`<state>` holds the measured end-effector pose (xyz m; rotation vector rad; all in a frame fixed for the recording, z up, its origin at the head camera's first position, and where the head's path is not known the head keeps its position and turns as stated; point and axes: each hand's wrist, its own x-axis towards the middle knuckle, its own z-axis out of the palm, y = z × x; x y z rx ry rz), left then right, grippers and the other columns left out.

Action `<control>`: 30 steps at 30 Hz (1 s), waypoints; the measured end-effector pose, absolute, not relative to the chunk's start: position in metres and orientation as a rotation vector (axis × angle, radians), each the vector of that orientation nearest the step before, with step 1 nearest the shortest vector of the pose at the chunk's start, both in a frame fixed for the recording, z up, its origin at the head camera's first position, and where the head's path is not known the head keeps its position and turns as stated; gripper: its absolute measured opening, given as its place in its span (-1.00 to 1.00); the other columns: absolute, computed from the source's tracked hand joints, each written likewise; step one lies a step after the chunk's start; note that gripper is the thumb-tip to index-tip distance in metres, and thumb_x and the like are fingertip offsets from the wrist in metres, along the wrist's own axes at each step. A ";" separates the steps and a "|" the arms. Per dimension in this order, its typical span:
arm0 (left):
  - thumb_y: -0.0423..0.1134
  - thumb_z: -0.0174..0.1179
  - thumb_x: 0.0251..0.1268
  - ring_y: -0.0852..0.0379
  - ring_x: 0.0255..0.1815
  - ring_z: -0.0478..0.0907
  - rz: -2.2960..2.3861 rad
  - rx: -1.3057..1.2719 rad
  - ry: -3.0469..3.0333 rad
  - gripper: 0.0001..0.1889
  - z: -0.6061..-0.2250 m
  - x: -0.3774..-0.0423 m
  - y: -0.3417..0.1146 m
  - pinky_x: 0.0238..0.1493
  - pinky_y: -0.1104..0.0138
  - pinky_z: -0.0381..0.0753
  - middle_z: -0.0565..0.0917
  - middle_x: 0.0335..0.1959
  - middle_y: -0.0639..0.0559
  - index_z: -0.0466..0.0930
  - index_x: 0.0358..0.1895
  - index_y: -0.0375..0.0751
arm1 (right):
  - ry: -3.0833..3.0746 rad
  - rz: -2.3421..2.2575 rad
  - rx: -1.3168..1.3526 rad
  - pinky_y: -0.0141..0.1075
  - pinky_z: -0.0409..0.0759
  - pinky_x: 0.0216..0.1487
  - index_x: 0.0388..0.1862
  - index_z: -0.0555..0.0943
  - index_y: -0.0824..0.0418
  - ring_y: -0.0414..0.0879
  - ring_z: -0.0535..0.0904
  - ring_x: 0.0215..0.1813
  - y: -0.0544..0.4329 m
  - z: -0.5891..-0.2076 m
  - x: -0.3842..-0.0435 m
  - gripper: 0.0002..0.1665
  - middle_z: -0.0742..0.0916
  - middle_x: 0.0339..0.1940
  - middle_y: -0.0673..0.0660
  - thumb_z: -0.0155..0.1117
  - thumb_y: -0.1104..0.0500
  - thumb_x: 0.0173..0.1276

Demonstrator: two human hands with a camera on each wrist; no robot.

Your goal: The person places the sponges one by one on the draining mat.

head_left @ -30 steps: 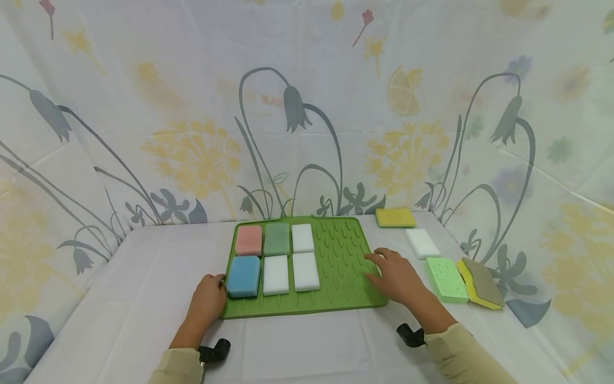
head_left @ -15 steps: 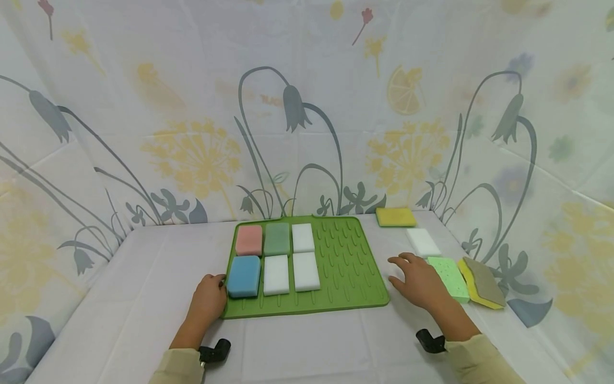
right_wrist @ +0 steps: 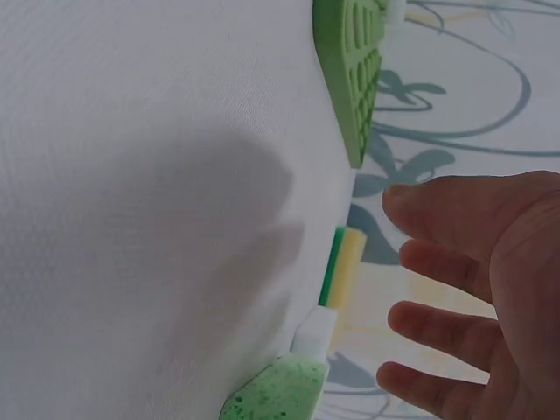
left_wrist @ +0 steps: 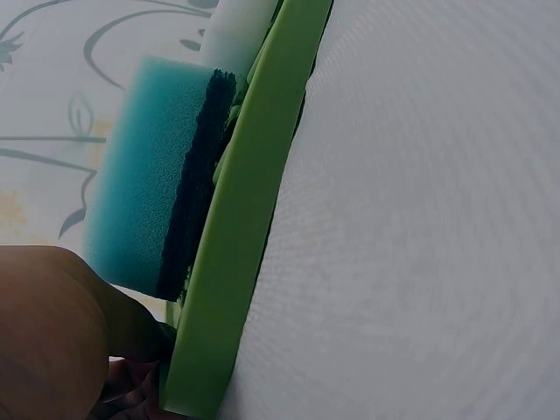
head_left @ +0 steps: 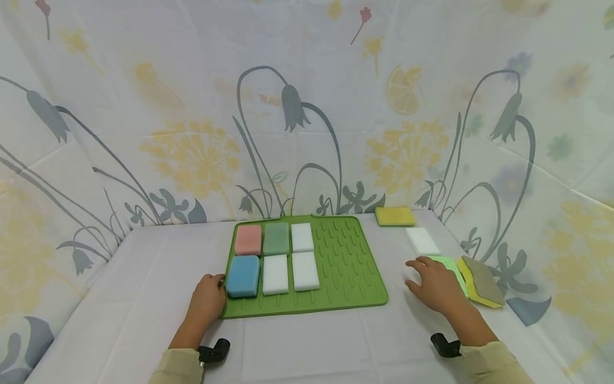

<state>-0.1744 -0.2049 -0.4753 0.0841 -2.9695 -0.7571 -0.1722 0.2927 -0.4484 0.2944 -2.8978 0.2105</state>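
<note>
A green ridged drying mat (head_left: 345, 266) lies on the table. My left hand (head_left: 208, 297) grips its near left edge; in the left wrist view the thumb (left_wrist: 131, 319) is against the corner and the other fingers are mostly hidden. Beside that hand a blue sponge (head_left: 243, 276) with a dark scouring layer sits on the mat. Also on it are a pink sponge (head_left: 248, 240), a green sponge (head_left: 276, 239) and three white sponges (head_left: 275, 274). My right hand (head_left: 435, 285), empty with fingers spread, hovers over a light green speckled sponge (right_wrist: 280, 389), partly covering it in the head view.
Right of the mat lie a yellow sponge (head_left: 395, 216) with a green underside, a white sponge (head_left: 422, 241), and a yellow sponge with a grey-brown top (head_left: 483, 281). A flower-printed curtain (head_left: 307, 106) rises along the table's back and sides.
My right hand has moved right, from over the mat's right edge to over the light green sponge. The left hand and the sponges on the mat stay where they were.
</note>
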 end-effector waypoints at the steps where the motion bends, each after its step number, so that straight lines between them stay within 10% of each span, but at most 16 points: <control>1: -0.43 -0.06 0.36 -0.30 -0.01 0.55 -0.758 0.085 -2.970 -0.63 -0.476 -0.174 -0.205 -0.02 -0.06 0.56 0.55 -0.06 -0.42 0.49 0.14 -0.57 | -2.904 0.201 0.283 0.25 0.53 -0.14 0.10 0.60 0.23 0.39 0.54 0.06 0.294 -0.448 -0.172 -0.51 0.61 0.13 0.35 0.34 0.05 0.22; 30: -0.42 -0.06 0.37 -0.30 0.01 0.54 -0.756 0.089 -2.967 -0.63 -0.481 -0.176 -0.207 0.01 -0.07 0.55 0.55 -0.05 -0.42 0.48 0.15 -0.57 | -3.047 0.246 0.131 0.34 0.49 -0.10 0.14 0.55 0.35 0.56 0.42 0.12 0.329 -0.455 -0.164 -0.44 0.46 0.20 0.56 0.34 0.11 0.18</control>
